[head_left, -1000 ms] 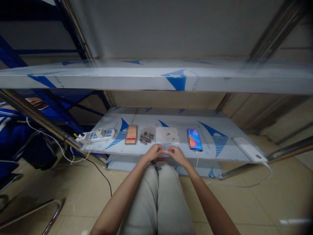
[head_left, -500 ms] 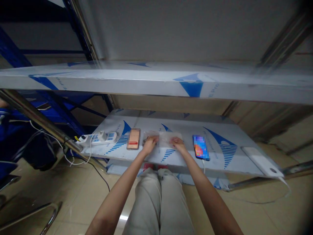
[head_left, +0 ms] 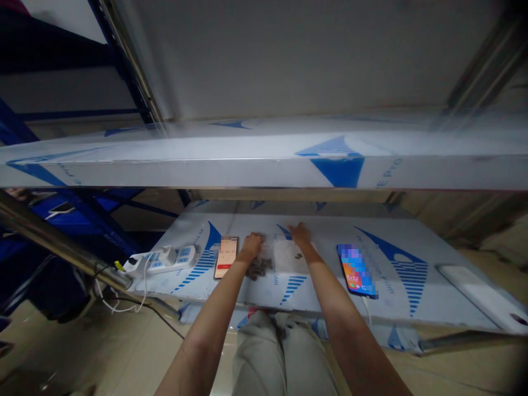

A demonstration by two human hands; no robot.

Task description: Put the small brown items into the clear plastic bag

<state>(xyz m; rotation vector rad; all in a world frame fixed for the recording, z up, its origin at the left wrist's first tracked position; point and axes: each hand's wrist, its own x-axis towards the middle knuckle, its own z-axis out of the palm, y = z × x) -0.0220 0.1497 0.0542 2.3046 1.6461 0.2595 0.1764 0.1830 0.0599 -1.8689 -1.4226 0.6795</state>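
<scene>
Both my arms reach onto the lower shelf of a metal rack. My left hand rests curled at the far edge of a clear bag holding several small dark metal parts. My right hand lies at the far edge of a second clear bag with a few small parts in it; its fingers look bent down onto the bag. Whether either hand grips its bag is unclear.
A phone with a pale screen lies left of the bags, a phone with a bright screen and cable to the right. A white power strip sits at the left edge, a white flat device at the far right. An upper shelf overhangs.
My hands moved from the shelf's near edge, where they were together, forward and apart onto the two bags, then further back on the shelf. The view has shifted closer and lower.
</scene>
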